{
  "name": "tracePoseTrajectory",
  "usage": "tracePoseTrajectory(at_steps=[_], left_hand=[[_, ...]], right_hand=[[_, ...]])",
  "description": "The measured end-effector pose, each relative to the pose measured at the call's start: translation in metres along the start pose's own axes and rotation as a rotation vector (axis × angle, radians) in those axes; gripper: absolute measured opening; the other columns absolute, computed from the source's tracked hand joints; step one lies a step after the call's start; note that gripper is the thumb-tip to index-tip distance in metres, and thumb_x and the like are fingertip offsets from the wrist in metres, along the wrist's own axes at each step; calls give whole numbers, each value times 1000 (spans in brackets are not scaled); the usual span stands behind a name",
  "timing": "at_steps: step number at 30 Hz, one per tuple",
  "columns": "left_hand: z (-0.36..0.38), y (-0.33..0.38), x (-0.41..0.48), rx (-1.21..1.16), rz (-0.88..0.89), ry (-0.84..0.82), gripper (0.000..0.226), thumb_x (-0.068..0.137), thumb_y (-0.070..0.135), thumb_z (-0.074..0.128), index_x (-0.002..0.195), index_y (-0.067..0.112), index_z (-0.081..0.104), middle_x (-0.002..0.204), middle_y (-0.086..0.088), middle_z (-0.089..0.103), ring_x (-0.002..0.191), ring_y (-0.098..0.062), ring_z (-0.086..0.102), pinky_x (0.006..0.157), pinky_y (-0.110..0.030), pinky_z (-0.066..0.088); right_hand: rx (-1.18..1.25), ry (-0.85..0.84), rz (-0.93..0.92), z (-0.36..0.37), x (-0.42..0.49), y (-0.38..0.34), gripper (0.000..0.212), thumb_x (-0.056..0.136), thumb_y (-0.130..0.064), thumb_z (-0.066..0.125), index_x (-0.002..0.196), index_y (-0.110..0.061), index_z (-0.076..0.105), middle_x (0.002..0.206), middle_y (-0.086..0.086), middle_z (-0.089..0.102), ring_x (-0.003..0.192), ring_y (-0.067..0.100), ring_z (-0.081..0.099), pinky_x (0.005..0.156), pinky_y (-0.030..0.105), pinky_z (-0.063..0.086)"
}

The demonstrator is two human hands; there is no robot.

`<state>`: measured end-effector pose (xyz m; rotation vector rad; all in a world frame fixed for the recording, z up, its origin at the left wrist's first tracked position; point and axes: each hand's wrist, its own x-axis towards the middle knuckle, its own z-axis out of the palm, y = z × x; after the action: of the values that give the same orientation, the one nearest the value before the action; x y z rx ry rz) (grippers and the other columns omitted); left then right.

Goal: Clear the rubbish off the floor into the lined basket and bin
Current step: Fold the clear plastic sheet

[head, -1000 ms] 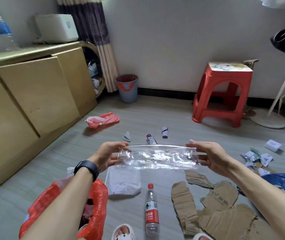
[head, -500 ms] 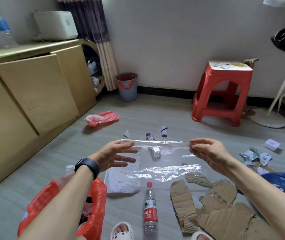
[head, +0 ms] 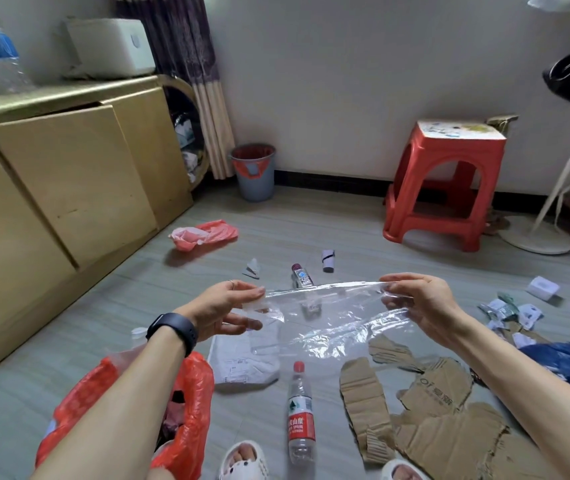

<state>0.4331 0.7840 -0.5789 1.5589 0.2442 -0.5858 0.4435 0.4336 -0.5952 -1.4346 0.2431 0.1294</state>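
I hold a clear plastic bag (head: pixel 325 317) stretched out flat in front of me above the floor. My left hand (head: pixel 221 306) pinches its left top corner and my right hand (head: pixel 418 303) pinches its right top corner. Below my left arm stands a basket lined with a red bag (head: pixel 193 403). A grey bin with a red liner (head: pixel 254 173) stands by the far wall. On the floor lie a red-labelled bottle (head: pixel 300 417), a white mailer bag (head: pixel 242 362), torn cardboard (head: pixel 425 414), a small bottle (head: pixel 300 273) and a pink-red bag (head: pixel 203 233).
Wooden cabinets (head: pixel 68 188) run along the left. A red stool (head: pixel 449 181) and a fan base (head: pixel 536 239) stand at the back right. Paper scraps (head: pixel 508 310), a white box (head: pixel 542 288) and a blue bag (head: pixel 567 365) lie at right. My slippered feet (head: pixel 242 460) are below.
The clear bag has unfolded from a bunched strip into a wider sheet hanging lower. Both hands shifted their hold along its top edge and spread slightly.
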Motion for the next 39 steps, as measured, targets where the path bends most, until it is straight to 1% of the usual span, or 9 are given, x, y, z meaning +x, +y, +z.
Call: tracePoseTrajectory(at_steps=[5, 9, 14, 19, 23, 26, 31, 35, 39], left_hand=[[3, 1, 5, -86, 95, 82, 41, 79, 3, 76, 116, 13, 60, 91, -6, 75, 71, -23, 72, 53, -20, 52], [3, 4, 8, -180, 180, 101, 47, 78, -18, 66, 117, 8, 63, 107, -18, 67, 78, -18, 70, 68, -22, 58], [-2, 1, 8, -87, 149, 51, 52, 79, -22, 60, 117, 12, 69, 100, -11, 65, 80, -15, 67, 70, -19, 57], [2, -8, 7, 160, 98, 39, 39, 83, -6, 69, 118, 12, 67, 91, -7, 75, 75, -16, 70, 64, -22, 55], [0, -3, 7, -6, 141, 75, 36, 83, -9, 67, 108, 16, 69, 88, -8, 73, 85, -31, 73, 62, -39, 59], [4, 3, 5, -89, 188, 115, 26, 84, -3, 70, 104, 12, 65, 92, -11, 73, 72, -27, 73, 54, -32, 57], [4, 3, -2, -124, 41, 9, 14, 99, 15, 52, 110, 17, 60, 114, -13, 70, 72, -33, 73, 48, -29, 58], [-1, 6, -5, -274, -92, -112, 36, 94, 23, 41, 122, 6, 53, 121, -23, 66, 83, -39, 72, 56, -34, 61], [2, 9, -6, -277, -54, -121, 48, 88, 47, 60, 123, 14, 61, 119, -23, 66, 97, -40, 69, 66, -37, 62]], right_hand=[[16, -57, 49, 3, -4, 0, 20, 82, -8, 76, 101, -2, 71, 84, 15, 74, 69, 26, 73, 53, 25, 55], [115, -80, 119, 3, -3, 2, 44, 71, 7, 77, 110, -8, 63, 97, 19, 74, 79, 30, 74, 60, 27, 58], [152, -138, 186, 4, -1, 2, 28, 80, 10, 69, 104, -3, 68, 92, 20, 73, 79, 32, 74, 60, 30, 60], [-48, -208, 199, -2, -4, -1, 18, 88, -4, 69, 105, -11, 69, 81, 12, 68, 58, 20, 64, 42, 25, 50], [47, -150, 187, -1, 0, -6, 19, 95, 0, 53, 101, -8, 69, 80, 11, 69, 56, 18, 64, 46, 26, 52], [176, -145, 239, -1, -3, -6, 23, 92, 1, 48, 109, -1, 64, 80, 16, 74, 59, 24, 69, 46, 24, 56], [149, -113, 213, 1, -7, -6, 29, 86, -23, 72, 105, -1, 68, 94, 17, 74, 65, 25, 70, 47, 26, 55], [55, -84, 145, 1, -4, -1, 26, 82, 5, 72, 106, 1, 66, 102, 24, 71, 64, 26, 69, 51, 26, 57], [44, -81, 86, 3, -6, -1, 39, 82, 14, 67, 112, -9, 61, 98, 19, 74, 70, 30, 71, 52, 28, 56]])
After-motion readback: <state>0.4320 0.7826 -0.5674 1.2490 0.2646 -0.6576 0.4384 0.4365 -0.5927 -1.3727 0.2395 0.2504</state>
